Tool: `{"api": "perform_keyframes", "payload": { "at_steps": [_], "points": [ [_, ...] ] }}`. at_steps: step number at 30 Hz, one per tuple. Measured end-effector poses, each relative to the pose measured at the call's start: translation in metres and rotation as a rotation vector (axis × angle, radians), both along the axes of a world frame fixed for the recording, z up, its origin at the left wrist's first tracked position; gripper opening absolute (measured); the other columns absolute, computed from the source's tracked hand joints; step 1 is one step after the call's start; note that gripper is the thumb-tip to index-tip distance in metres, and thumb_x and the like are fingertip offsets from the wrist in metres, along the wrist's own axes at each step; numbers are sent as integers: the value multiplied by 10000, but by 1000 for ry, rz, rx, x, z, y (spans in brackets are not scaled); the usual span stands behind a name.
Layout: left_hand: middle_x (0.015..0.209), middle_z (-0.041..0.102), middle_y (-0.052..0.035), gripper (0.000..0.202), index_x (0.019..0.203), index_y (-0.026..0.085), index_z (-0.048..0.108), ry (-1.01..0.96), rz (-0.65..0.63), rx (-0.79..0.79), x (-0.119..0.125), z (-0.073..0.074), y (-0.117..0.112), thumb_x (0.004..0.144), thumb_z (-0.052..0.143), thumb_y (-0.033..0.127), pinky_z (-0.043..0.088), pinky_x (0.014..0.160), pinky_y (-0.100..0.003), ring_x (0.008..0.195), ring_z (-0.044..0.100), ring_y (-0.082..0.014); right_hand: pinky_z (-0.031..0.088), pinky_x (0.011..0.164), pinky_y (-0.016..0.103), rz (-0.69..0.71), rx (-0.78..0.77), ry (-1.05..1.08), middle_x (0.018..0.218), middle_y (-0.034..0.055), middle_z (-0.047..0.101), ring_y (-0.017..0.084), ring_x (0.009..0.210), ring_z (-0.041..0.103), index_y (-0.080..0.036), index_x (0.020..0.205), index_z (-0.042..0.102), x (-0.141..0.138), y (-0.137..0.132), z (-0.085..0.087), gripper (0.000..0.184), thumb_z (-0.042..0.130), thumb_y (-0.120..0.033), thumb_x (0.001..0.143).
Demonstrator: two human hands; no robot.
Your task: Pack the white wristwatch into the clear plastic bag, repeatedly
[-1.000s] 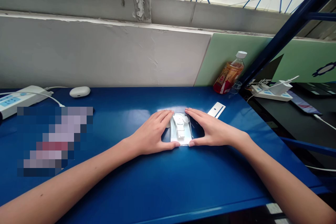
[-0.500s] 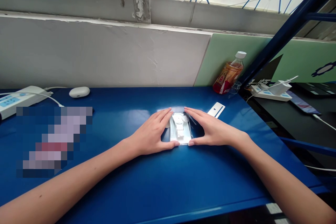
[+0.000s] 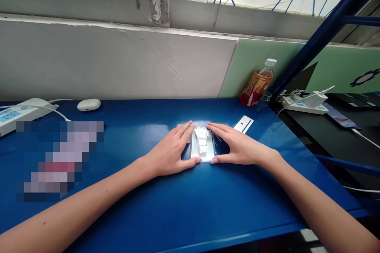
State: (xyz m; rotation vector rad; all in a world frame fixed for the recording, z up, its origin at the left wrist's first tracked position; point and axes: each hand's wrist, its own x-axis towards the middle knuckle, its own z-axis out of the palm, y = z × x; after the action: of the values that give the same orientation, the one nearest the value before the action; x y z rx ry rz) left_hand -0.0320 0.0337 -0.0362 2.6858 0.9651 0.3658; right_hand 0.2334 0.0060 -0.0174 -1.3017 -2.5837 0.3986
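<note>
A small clear plastic packet (image 3: 202, 157) with a white, strap-like item inside, possibly a watch, lies flat on the blue desk (image 3: 190, 201). On its left side rests my left hand (image 3: 172, 150), fingers stretched and thumb apart, the thumb tip at the packet's lower edge. My right hand (image 3: 240, 146) mirrors it on the other side, also open, with its thumb tip by the lower right corner. The fingertips of both hands reach the packet's upper corners. Behind my right hand a white card with a dark stripe (image 3: 244, 123) is partly covered.
A drink bottle (image 3: 257, 87) leans at the back right near a blue metal post (image 3: 308, 43). Toward the left are a white earbud case (image 3: 89, 105), a power strip (image 3: 23, 114) with a cable, and a blurred-out object (image 3: 65, 154). Another power strip (image 3: 305, 105) sits at right.
The whole view has shifted very slightly. Both hands and the packet keep the same arrangement.
</note>
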Motion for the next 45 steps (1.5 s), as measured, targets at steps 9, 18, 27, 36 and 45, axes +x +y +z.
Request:
{"api": "perform_keyframes", "payload": {
  "at_steps": [9,18,27,36,45],
  "points": [
    [1547,359,-199,557,1491,78,325,-37,25,48,0,-3,0,1027,346,385,325,1166,-495,1442,322,-314,548,885,449,-144,158,-12,1183,156,693,304,1038,669,-142,1282,603,3,1,1,440,549,-419,944],
    [1500,432,-194,694,1413,115,473,-12,-36,68,-1,-2,1,917,523,598,343,1140,-526,1416,345,-367,559,869,447,-149,182,43,1123,135,714,294,1014,679,-163,1210,646,0,2,1,363,556,-385,937],
    [1492,436,-197,677,1436,104,433,-29,-29,67,1,1,-1,929,513,544,347,1136,-514,1397,373,-361,450,1091,478,-1,81,51,1474,163,505,303,1349,482,-164,1464,423,1,0,-1,591,543,-426,948],
    [1512,405,-199,781,1466,100,383,-30,-49,52,0,2,1,842,606,515,324,1148,-522,1411,342,-374,443,1099,474,-21,93,56,1473,176,499,308,1350,477,-148,1462,426,0,0,-3,613,546,-449,942],
    [1534,375,-207,707,1492,73,328,45,-95,63,-1,2,1,856,499,330,303,1149,-535,1428,314,-371,417,1115,507,12,82,75,1525,179,438,321,1395,429,-173,1494,393,0,-2,1,662,578,-451,922]
  ]
}}
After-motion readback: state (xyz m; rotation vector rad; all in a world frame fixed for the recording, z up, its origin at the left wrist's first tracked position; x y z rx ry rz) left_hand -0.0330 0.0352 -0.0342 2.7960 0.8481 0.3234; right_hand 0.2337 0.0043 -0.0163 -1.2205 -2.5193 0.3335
